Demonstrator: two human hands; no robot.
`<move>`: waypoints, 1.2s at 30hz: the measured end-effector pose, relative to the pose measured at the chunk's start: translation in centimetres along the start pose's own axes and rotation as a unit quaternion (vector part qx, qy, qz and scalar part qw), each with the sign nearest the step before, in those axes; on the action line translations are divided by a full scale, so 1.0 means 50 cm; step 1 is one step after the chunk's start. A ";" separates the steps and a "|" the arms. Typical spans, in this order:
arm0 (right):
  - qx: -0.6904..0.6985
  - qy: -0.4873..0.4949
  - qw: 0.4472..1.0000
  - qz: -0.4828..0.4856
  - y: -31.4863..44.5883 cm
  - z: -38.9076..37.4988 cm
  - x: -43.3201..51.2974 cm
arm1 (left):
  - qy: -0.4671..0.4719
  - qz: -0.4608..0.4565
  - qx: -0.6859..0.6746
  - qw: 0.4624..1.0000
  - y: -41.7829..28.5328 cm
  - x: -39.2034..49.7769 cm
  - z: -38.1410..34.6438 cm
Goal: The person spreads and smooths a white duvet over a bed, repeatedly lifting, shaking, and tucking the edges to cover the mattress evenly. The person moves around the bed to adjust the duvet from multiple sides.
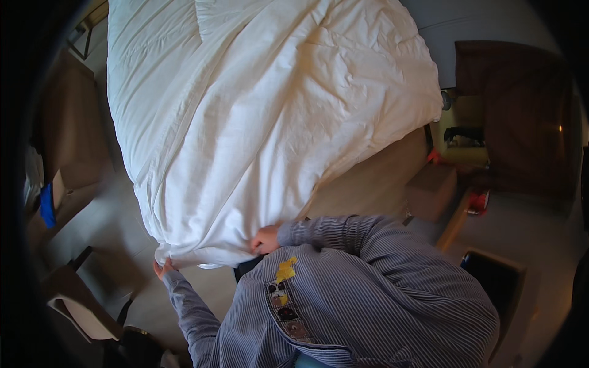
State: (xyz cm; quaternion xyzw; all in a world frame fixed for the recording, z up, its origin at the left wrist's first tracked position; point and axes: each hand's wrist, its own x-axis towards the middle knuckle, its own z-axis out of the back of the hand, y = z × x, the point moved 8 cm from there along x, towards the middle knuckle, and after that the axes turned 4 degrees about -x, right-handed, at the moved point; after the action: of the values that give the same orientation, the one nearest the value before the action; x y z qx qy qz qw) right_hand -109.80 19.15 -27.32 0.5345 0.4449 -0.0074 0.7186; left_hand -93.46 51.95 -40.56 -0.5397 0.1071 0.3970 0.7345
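A large white quilted duvet [257, 119] spreads out in front of me, creased and bunched towards its near end. At its near left corner, my left hand [164, 268] grips the edge between fingers and thumb. My right hand [265, 239] is closed on the near edge further right, close to my body, with its fingertips partly hidden in the cloth. Between the two hands the edge hangs in a gathered fold. Both arms wear striped sleeves.
On the left are a padded chair [85, 306], a brown piece of furniture [69, 124] and a blue item [47, 205]. To the right, a dark brown cloth [520, 119] hangs near a brown box [431, 191] and a red object [478, 202]. Another dark-seated chair [494, 280] stands behind my right arm.
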 end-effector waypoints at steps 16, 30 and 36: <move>0.600 -0.493 0.614 -0.138 -0.586 0.147 -0.396 | 0.259 0.237 -0.159 0.923 0.143 -0.281 -0.181; 0.644 -0.683 0.335 -0.073 -0.712 0.330 -0.570 | 0.206 -0.010 0.056 0.977 0.003 -0.258 -0.090; 0.568 -0.771 0.287 -0.028 -0.729 0.065 -0.660 | 0.065 -0.188 0.431 0.880 -0.086 -0.195 0.078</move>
State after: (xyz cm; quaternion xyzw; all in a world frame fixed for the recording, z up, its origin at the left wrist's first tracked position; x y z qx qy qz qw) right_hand -145.41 -14.33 -33.58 0.5435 -0.4158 -0.6868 0.2449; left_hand -97.95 50.36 -30.27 -0.2045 0.2117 0.1301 0.9468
